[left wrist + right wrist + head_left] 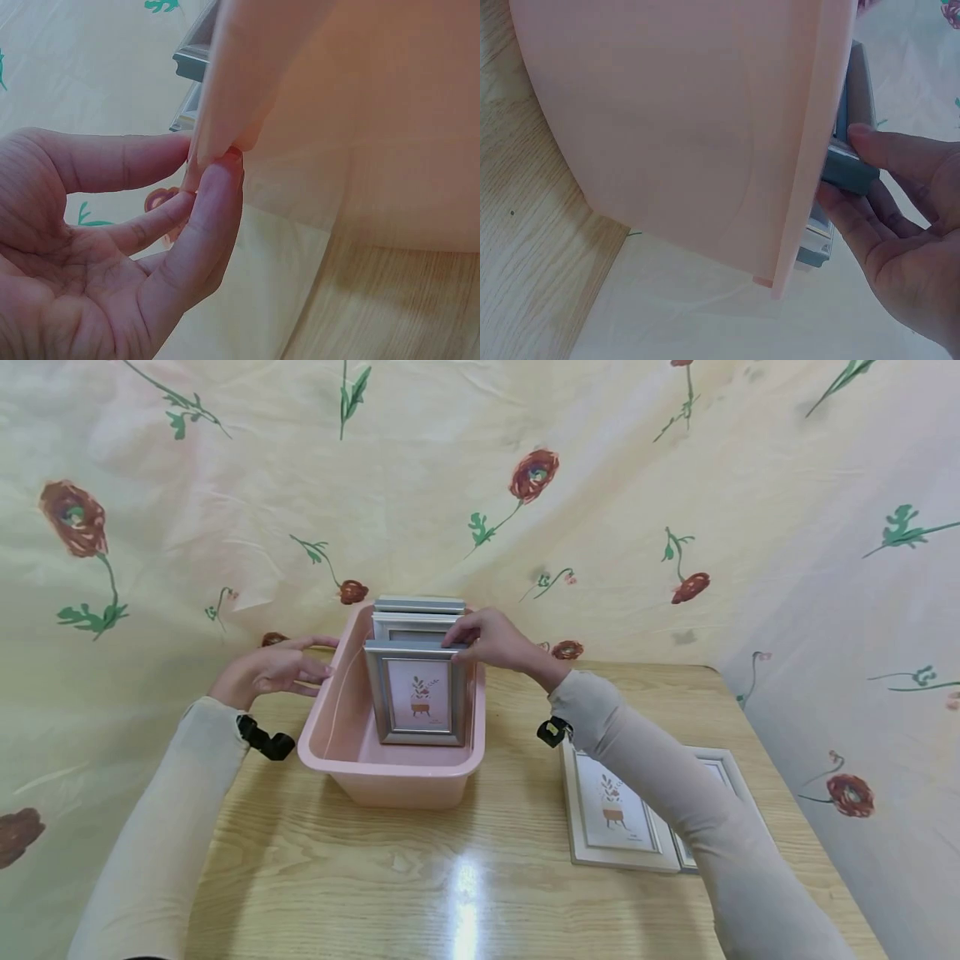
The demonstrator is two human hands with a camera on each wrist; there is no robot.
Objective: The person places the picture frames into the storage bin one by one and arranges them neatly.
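Observation:
A pink plastic tub [397,787] stands on the wooden table. Inside it, a silver picture frame [420,693] with a plant print stands upright at the front. Two more frames stand in a row behind it, a white-edged one [384,625] and a silver one [418,604] at the back. My right hand [491,639] pinches the front picture frame by its top edge near the right corner, thumb on one face and fingers on the other. At the tub's left rim, my left hand [279,668] pinches the wall [225,97] between thumb and fingers.
To the right on the table [375,877] lie a white picture frame [618,806] with a similar plant print and another frame [720,764] beside it, both partly hidden under my right forearm. A flowered cloth [420,485] hangs behind the table.

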